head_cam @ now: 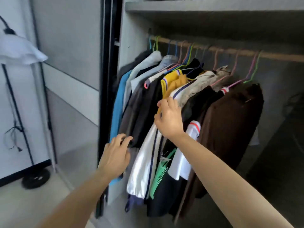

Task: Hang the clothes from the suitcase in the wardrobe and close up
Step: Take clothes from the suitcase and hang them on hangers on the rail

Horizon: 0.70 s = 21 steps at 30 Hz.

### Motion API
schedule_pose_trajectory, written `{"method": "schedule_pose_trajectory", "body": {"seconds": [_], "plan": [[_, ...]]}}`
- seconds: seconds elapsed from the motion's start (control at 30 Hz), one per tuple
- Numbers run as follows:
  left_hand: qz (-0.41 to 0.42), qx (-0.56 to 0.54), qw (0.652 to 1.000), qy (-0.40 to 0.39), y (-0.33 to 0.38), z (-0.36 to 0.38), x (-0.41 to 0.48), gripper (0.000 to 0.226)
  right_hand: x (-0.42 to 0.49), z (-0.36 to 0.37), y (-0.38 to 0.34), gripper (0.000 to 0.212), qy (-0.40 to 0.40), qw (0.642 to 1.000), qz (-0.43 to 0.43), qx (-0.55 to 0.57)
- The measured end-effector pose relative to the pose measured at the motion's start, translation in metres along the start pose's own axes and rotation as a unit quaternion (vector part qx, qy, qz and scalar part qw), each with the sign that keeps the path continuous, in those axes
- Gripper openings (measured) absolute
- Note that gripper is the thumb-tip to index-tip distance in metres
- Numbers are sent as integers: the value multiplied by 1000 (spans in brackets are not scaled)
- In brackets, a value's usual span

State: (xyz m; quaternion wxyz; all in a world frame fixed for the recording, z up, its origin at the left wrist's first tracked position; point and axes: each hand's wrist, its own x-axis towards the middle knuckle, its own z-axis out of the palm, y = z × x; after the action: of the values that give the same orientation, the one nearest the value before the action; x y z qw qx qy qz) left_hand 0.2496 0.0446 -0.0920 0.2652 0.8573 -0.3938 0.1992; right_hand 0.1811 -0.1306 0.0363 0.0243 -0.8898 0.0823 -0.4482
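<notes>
A: Clothes [194, 92] – where?
B: In the wardrobe [131, 46], on hangers [253, 68] along the rail [246, 52], under a shelf [213, 7]. Bunched twd the rail's L end.
A: Order?
B: L to R: blue top [117, 109], grey & dark ones, yellow top [172, 83], white top [144, 162] w/ dark stripes, black stuff, then brown top [233, 129] at the R end.
A: L hand [115, 157]?
B: Low, at the door side of the row. Fingers loosely spread, slightly bent, tips touching the hem of a dark top [141, 116]. No pinch that I can see; bit blurred.
A: R hand [170, 120]?
B: Higher, mid-row, back of hand to the cam. Fingers bent onto the white top's shoulder, just below the yellow top. Tips partly buried in cloth, so can't tell if it grips or only presses.
A: Door [70, 63]?
B: Stands at the L, its black edge just beside the blue top. Wardrobe open.
A: Anything else?
B: Far L: black stand [16, 109] w/ a wheel [35, 178] on the floor, white cloth [21, 50] up on it.
</notes>
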Motion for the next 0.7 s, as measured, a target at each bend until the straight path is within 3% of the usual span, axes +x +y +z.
{"method": "schedule_pose_trajectory", "body": {"seconds": [0.13, 0.23, 0.47, 0.7], "plan": [[-203, 58, 972, -99, -85, -31, -96, 51, -74, 58, -79, 29, -154, 986, 22, 59], [-336, 99, 926, -140, -143, -61, -191, 52, -141, 105, -158, 37, -308, 948, 23, 74], [-447, 94, 878, -141, -206, -86, -340, 45, -254, 186, -262, 51, -537, 840, -48, 63], [-521, 69, 828, -193, -264, -3, -459, 45, -390, 286, -305, 44, -618, 772, -107, 108]]}}
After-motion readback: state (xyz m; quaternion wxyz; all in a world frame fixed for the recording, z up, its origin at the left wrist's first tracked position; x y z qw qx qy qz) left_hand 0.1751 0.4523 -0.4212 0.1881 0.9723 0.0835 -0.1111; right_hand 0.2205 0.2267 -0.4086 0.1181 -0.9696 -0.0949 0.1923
